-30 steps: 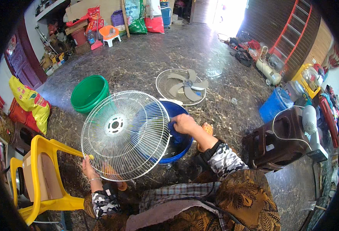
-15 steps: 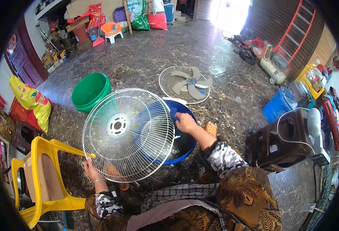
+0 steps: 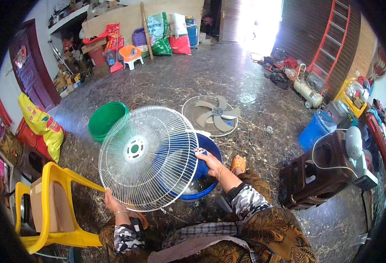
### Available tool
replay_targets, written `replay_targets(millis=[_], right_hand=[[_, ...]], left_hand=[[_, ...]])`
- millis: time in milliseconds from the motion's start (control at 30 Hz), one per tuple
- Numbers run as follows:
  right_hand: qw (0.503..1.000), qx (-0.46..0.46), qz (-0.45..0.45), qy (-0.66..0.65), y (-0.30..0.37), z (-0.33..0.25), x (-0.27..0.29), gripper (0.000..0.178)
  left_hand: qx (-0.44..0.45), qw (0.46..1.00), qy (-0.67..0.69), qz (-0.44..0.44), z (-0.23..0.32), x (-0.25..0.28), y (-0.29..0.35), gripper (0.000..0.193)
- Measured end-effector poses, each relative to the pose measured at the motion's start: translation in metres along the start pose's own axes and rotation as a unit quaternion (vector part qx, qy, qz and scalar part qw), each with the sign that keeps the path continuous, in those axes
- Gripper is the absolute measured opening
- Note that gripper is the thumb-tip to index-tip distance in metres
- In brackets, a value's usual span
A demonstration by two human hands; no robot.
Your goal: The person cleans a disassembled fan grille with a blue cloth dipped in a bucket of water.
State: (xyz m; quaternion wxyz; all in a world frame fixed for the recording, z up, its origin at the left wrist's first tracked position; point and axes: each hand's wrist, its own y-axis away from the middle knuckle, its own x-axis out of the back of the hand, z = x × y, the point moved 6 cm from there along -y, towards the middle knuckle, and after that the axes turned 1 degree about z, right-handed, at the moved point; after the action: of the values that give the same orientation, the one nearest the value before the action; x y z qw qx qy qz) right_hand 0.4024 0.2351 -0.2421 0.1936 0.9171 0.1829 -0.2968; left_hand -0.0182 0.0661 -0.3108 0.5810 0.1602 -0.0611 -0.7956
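A white wire fan grille (image 3: 133, 188) with a round hub plate hangs tilted over a blue tub (image 3: 217, 186). My left hand (image 3: 112, 202) is closed on the grille's lower left rim. At its right rim, the fingers of my right hand (image 3: 210, 163) are closed too. Something blue shows just under that right hand, and I cannot tell whether it is a cloth or part of the tub. Water with some suds shows low in the tub. Beyond it, a grey-beige fan blade (image 3: 218, 112) lies on a second wire grille (image 3: 193, 103) on the floor.
A green bucket (image 3: 97, 125) stands behind the grille at left. A yellow plastic chair (image 3: 48, 210) holding a cardboard box is at near left. To the right are a brown stool (image 3: 309, 175) with a white fan part and cord, and a blue bucket (image 3: 313, 133).
My right hand has come from over the tub to the grille's right rim. The grille is tilted more, and my left hand still holds it. The whole view has shifted slightly.
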Motion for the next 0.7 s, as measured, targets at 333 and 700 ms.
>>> replay_targets(millis=[333, 700], right_hand=[[0.754, 0.43, -0.123, 0.481, 0.119, -0.121, -0.145, 0.023], [0.563, 0.502, -0.153, 0.638, 0.12, 0.001, -0.231, 0.019]], left_hand=[[-0.093, 0.864, -0.151, -0.472, 0.056, -0.156, 0.039, 0.076], [-0.284, 0.834, -0.009, -0.473, 0.245, -0.086, 0.236, 0.099]])
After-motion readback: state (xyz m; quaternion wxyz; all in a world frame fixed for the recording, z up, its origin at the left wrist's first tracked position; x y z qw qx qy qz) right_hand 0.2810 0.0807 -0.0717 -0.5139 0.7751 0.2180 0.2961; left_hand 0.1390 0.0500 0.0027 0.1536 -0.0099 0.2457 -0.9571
